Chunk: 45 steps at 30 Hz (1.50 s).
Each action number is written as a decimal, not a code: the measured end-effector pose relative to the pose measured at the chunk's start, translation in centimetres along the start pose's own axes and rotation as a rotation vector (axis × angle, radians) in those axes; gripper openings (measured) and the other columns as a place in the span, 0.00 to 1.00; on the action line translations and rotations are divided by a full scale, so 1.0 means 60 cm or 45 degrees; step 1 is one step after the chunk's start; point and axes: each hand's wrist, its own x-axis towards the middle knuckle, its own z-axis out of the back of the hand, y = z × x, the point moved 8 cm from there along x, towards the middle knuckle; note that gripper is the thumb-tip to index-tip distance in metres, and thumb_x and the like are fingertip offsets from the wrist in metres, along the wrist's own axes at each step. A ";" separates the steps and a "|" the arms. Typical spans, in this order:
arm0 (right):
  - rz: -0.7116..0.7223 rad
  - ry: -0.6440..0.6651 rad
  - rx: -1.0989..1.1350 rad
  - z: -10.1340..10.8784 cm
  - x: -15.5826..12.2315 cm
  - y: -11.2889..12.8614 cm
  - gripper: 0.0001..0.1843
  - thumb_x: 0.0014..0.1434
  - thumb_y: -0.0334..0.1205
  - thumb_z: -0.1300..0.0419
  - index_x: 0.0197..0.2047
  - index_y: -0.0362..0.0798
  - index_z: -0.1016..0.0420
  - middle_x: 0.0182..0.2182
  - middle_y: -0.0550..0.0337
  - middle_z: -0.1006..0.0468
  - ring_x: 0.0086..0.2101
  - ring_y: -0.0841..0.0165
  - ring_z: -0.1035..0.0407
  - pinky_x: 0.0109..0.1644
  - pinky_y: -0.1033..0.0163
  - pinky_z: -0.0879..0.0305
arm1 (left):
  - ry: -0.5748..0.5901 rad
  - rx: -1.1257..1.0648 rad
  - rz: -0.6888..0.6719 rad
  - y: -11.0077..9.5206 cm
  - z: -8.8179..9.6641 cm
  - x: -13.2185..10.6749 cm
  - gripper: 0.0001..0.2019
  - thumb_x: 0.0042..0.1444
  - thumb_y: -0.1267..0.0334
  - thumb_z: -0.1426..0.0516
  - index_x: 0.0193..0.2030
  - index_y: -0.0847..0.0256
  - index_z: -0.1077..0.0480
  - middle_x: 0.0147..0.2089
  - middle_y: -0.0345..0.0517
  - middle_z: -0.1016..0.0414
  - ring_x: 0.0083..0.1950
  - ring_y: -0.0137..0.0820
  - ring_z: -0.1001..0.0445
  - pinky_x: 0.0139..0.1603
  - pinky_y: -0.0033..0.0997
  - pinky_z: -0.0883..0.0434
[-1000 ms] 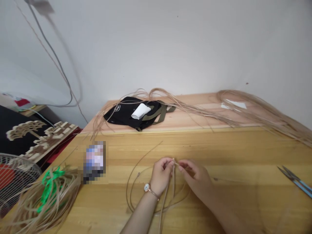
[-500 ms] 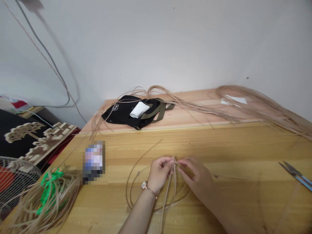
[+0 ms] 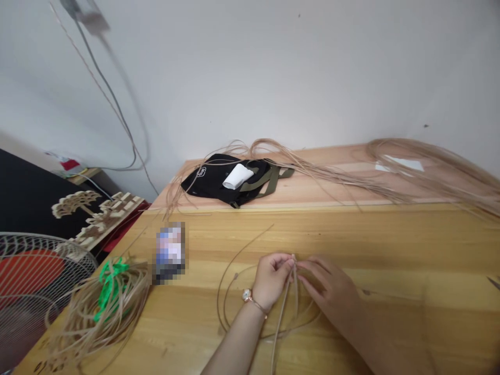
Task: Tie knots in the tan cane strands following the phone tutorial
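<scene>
With thumb and fingers pinched, my left hand (image 3: 272,281) grips the top of a small bunch of thin tan rattan strands (image 3: 295,291). A watch (image 3: 247,296) is on that wrist. My right hand (image 3: 332,285) is just to the right, its fingertips curled in at the same crossing of strands; a strand seems to be pinched there, partly hidden by the fingers. From the crossing, some strands hang down toward me, and a long one (image 3: 219,291) loops around the left side over the wooden table (image 3: 203,344).
At left lies a rattan coil (image 3: 133,307) with a green tie (image 3: 107,291), beside a fan (image 3: 35,281). A blurred-out packet (image 3: 170,252), a black bag (image 3: 213,177) with white paper (image 3: 237,176) and loose rattan bundles (image 3: 320,169) lie farther back. A dark blade tip (image 3: 494,283) shows at right.
The view has turned left, so everything sits farther right and the scissors have mostly left the picture. Both hands stay at the strand crossing; the right fingers have shifted slightly against it.
</scene>
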 end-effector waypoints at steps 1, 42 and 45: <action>0.006 -0.004 -0.013 -0.001 0.000 0.000 0.09 0.56 0.36 0.50 0.38 0.48 0.31 0.33 0.54 0.27 0.35 0.65 0.32 0.37 0.59 0.34 | -0.002 -0.003 0.003 0.001 0.000 0.000 0.15 0.42 0.53 0.42 0.25 0.67 0.30 0.18 0.39 0.35 0.19 0.22 0.40 0.21 0.22 0.43; -0.731 0.160 0.817 -0.033 0.003 -0.065 0.10 0.51 0.43 0.46 0.29 0.45 0.30 0.24 0.60 0.26 0.27 0.69 0.32 0.31 0.66 0.37 | 0.164 0.017 0.008 -0.004 -0.018 -0.009 0.13 0.44 0.57 0.43 0.30 0.65 0.26 0.23 0.42 0.31 0.19 0.21 0.40 0.21 0.21 0.40; -0.751 0.154 0.860 -0.037 0.001 -0.071 0.10 0.50 0.42 0.45 0.29 0.45 0.29 0.23 0.60 0.27 0.27 0.69 0.34 0.31 0.66 0.38 | 0.186 0.008 -0.005 -0.003 -0.020 -0.009 0.12 0.43 0.59 0.42 0.31 0.66 0.26 0.24 0.44 0.30 0.21 0.22 0.38 0.23 0.22 0.39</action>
